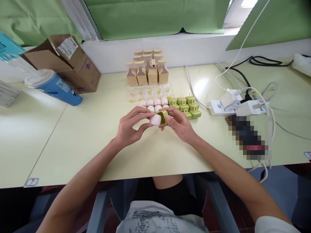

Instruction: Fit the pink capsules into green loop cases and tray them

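Between the fingers of my left hand (132, 124) is a small white rounded piece (155, 120). My right hand (179, 123) grips a hollow green cap (163, 117), its opening turned left toward the white piece. The two pieces meet or nearly meet; I cannot tell whether the white one is partly inside. Just beyond my hands stand rows of similar pale pink and white pieces (157, 102). To their right sit several green caps with loops on top (184, 107), partly hidden by my right hand.
Clear plastic trays with yellow dots (149, 92) lie behind the pieces, before several open small cardboard boxes (142, 76). At left are a blue tumbler (60, 89) and a large open carton (84, 72). A power strip (221, 107), cables and a blurred-out phone (247, 136) are at right.
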`<state>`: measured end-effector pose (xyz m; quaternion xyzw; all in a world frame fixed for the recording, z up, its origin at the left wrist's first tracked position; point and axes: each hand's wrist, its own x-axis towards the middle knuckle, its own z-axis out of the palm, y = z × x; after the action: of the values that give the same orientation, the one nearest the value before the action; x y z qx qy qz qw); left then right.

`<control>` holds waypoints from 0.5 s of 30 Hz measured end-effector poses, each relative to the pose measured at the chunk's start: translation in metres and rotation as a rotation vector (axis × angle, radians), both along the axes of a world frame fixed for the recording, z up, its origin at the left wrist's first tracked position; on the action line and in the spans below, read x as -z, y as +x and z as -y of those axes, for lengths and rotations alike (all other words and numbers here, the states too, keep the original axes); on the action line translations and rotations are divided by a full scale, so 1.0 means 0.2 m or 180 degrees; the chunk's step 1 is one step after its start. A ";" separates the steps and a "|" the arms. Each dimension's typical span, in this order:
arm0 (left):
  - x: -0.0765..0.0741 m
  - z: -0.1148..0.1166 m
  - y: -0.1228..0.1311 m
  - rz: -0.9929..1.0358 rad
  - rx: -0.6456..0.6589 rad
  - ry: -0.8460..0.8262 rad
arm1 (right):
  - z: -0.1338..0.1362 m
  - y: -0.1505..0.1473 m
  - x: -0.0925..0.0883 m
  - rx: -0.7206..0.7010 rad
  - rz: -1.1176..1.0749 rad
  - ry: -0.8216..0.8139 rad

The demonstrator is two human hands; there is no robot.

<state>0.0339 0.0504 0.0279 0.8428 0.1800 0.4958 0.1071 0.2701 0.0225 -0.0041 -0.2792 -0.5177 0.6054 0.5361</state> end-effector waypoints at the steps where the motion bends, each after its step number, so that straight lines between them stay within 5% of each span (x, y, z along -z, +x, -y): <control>1: 0.00 0.01 0.01 -0.0004 -0.0041 0.0065 | 0.00 0.00 0.00 0.0025 0.0018 0.0058; 15: 0.01 0.01 0.03 -0.0011 -0.0130 0.0461 | 0.04 -0.03 -0.03 0.0186 -0.0098 0.0241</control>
<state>0.0394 0.0483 0.0256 0.8453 0.1610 0.5082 0.0354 0.2649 0.0145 0.0026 -0.2644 -0.5235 0.5737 0.5717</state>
